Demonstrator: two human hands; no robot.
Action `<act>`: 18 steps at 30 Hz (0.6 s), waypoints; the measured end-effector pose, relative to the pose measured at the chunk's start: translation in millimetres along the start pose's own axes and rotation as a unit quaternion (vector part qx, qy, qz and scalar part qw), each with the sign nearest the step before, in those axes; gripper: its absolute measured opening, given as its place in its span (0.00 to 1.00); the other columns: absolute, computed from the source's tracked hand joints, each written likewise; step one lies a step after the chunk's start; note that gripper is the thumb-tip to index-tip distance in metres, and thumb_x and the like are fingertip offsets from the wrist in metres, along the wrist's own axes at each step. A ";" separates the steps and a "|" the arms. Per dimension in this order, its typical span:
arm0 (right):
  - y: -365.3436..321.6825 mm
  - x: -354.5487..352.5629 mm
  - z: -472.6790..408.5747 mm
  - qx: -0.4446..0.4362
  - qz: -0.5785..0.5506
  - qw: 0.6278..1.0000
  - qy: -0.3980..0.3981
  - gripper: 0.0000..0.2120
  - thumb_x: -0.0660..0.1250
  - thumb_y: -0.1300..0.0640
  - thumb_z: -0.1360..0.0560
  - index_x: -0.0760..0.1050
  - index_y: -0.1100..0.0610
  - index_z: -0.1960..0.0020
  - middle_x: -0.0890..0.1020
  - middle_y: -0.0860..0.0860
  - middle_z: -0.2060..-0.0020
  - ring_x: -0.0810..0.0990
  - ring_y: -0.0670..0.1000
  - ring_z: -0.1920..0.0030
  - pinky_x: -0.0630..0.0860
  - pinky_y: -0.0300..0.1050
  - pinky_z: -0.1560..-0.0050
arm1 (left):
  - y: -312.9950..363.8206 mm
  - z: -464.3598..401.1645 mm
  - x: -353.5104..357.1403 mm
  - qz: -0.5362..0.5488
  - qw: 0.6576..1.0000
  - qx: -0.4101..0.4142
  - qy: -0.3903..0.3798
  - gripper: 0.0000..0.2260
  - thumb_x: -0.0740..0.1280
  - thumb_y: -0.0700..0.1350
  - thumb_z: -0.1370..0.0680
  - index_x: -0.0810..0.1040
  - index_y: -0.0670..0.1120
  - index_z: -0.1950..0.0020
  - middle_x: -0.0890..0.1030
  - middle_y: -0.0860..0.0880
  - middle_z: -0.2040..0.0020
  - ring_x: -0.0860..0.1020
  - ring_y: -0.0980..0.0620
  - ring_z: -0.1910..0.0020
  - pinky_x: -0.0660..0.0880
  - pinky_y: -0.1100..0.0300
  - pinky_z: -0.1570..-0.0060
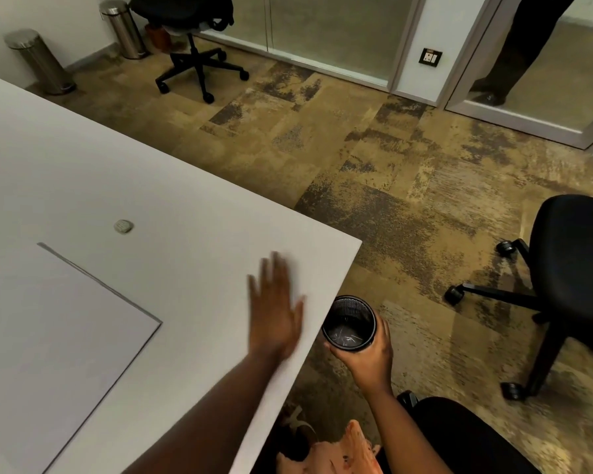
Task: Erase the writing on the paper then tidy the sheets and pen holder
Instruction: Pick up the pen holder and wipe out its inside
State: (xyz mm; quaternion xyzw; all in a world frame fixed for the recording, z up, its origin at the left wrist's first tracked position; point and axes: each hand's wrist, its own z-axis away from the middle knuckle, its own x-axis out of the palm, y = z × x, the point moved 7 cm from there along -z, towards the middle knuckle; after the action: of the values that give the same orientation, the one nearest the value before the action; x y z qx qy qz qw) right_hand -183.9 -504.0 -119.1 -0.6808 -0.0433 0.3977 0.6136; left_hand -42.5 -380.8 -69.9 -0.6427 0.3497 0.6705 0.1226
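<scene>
My right hand (368,354) grips a black mesh pen holder (349,323), held upright just off the right edge of the white table (185,206), below its corner. Small bits lie at the holder's bottom. My left hand (275,313) lies flat with straight fingers on the table near that edge, motion-blurred. A white sheet stack (59,323) lies on the table at the lower left. A small grey eraser (123,226) sits on the table beyond the sheets.
A black office chair (569,285) stands on the carpet at the right, another chair (192,35) at the back. Two steel bins (38,61) stand by the far wall. A person's legs (514,53) show behind the glass door.
</scene>
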 end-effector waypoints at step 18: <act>-2.7 4.4 8.6 0.023 -0.011 1.000 -0.010 0.45 0.75 0.43 0.47 0.66 0.61 0.36 0.75 0.61 0.40 0.73 0.58 0.39 0.70 0.46 0.44 | 50.4 29.6 22.3 0.091 0.945 0.241 -0.204 0.31 0.43 0.60 0.21 0.42 0.45 0.23 0.39 0.52 0.25 0.38 0.56 0.25 0.32 0.68 0.29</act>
State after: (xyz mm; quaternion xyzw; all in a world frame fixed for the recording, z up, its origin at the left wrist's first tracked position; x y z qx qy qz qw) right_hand -184.8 -494.0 -118.3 -0.6619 -0.0479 0.3982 0.6333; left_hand -99.6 -405.1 -77.4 -0.4093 0.5253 0.6912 0.2806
